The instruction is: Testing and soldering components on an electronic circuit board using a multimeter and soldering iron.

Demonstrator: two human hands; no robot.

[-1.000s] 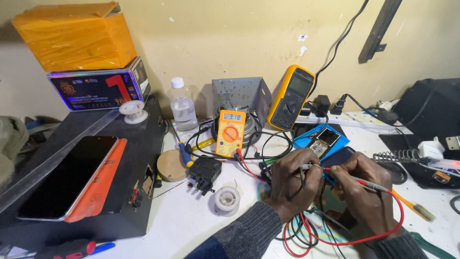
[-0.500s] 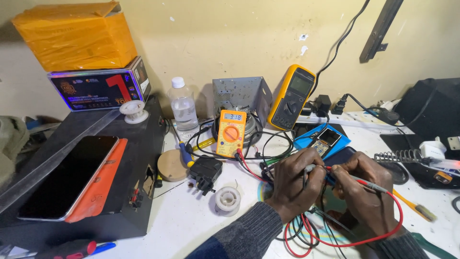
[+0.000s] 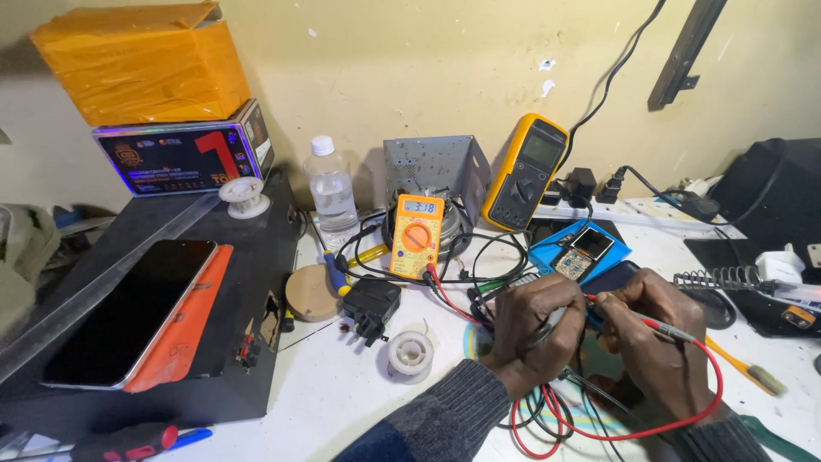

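Near edge: the white bench top (image 3: pixel 342 402) runs out of view at the bottom; a bare patch lies near left of the hands, around the small solder spool (image 3: pixel 411 352).
Left side: a black box (image 3: pixel 214 342) with a dark phone (image 3: pixel 120 312) lying on it fills the left, its right wall just beside the bare patch.
Far edge: the wall closes the back; a water bottle (image 3: pixel 331 190), a grey metal bracket (image 3: pixel 436 167) and a large yellow multimeter (image 3: pixel 524 171) stand along it.
Right side: a coiled iron stand (image 3: pixel 718 278) and a black case (image 3: pixel 774 205) crowd the right; a yellow-handled brush (image 3: pixel 744 366) lies near right of the hands.
Middle: a small orange multimeter (image 3: pixel 417 235) stands tilted, its leads trailing near and right towards the hands; a black plug (image 3: pixel 370 304) and a round wooden disc (image 3: pixel 312 293) lie to its left.
Left hand (image 3: pixel 534 334): fingers curled shut around a thin probe-like tool (image 3: pixel 552 323), tip pointing down to the work between the hands.
Right hand (image 3: pixel 650 338): closed in a pinch on the red test probe (image 3: pixel 663 325), whose red lead (image 3: pixel 684 419) loops round the wrist.
Work piece: hidden under both hands; what it is cannot be told. It sits near centre-right, just near of the blue tray (image 3: pixel 547 257) holding a small keypad phone (image 3: pixel 581 252).
Under the hands: loops of red and black wire (image 3: pixel 534 419) on the bench.
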